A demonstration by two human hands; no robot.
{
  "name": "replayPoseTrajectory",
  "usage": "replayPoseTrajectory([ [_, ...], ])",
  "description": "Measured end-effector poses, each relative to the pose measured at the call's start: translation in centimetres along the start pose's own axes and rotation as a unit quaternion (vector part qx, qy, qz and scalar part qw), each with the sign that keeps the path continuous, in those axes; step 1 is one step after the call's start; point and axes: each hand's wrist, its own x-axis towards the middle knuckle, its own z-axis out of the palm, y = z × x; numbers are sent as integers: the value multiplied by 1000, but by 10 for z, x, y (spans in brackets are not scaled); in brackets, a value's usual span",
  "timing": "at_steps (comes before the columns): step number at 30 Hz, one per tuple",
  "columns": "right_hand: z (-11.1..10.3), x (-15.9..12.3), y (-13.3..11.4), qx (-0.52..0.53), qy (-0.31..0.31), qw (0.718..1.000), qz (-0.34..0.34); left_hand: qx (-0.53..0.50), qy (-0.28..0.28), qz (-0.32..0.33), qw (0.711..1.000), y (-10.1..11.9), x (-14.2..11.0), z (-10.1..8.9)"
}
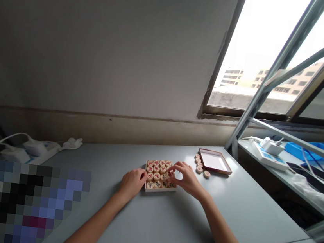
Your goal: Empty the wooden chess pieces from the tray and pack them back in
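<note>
A shallow box (pixel 159 189) filled with rows of round wooden Chinese chess pieces (pixel 157 176) sits on the grey table. Red characters mark the pieces in the far rows, and dark ones mark the near row. My left hand (pixel 133 181) rests on the table with its curled fingers gripping the box's left side. Over the right side of the box, my right hand (pixel 186 176) pinches a Chinese chess piece (pixel 171 174) between thumb and fingers, partly hidden by them. Several loose pieces (pixel 199 164) lie farther right, beside the upturned box lid (pixel 215 161).
A wall (pixel 111 72) runs behind the table (pixel 96 224). Metal frame bars (pixel 256 97) rise at the right, near the window. Power strips with plugs and cables stand at the left (pixel 36 153) and on the right-hand table (pixel 270 154), near a blue tray (pixel 318 150).
</note>
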Motion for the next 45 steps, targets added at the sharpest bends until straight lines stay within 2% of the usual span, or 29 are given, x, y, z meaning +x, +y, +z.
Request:
replayPoseTrajectory([
  [4,9,2,-6,-26,-19,999,6,-4,2,2,1000,-1,0,1],
  [11,17,3,-8,-48,1,999,-4,5,4,4,1000,-1,0,1],
  [16,17,3,-6,-53,8,999,-2,9,13,-7,1000,2,-1,3],
  [24,13,3,-10,-52,-17,998,-8,19,28,-27,999,6,-4,5],
  [28,5,2,0,-96,2,995,34,18,24,-39,999,8,-4,3],
  [30,2,0,12,-188,32,977,94,13,17,-40,999,7,-4,2],
  [32,1,-3,25,-288,51,940,172,10,12,-40,999,6,-3,1],
  [34,2,-6,36,-352,45,903,241,10,9,-36,999,5,-3,0],
  [36,3,-9,43,-373,26,887,271,11,9,-32,999,4,-3,0],
  [40,3,-13,45,-366,-1,899,238,12,6,-25,1000,4,-4,0],
  [45,2,-11,43,-250,36,949,190,10,-4,-31,999,5,-4,-1],
])
